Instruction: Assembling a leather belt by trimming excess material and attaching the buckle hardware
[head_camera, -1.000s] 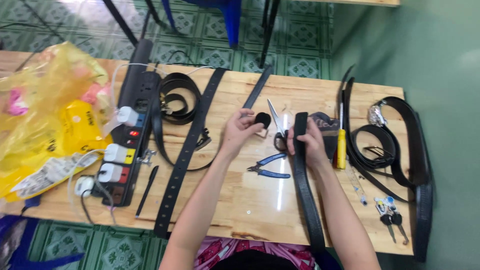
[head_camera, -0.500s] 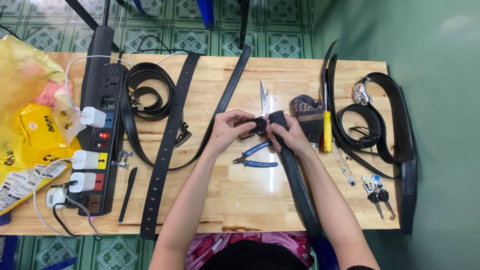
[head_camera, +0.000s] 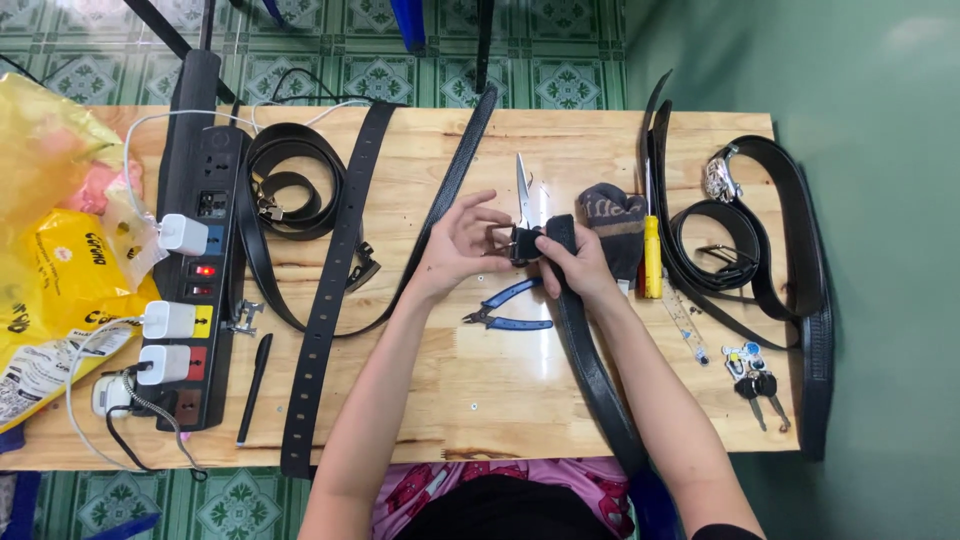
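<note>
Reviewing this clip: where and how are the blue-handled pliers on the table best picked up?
Grip the blue-handled pliers by the two blue handles, coming from above on the right, handle end. They lie flat on the wooden table, jaws pointing left, just below the left hand and right hand, with the handles spread apart and clear of the belt.

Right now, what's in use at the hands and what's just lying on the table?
In use: left hand and right hand on the buckle end of a black belt.
Lying about: blue pliers, scissors, power strip, keys, pen, coiled belts.
</note>
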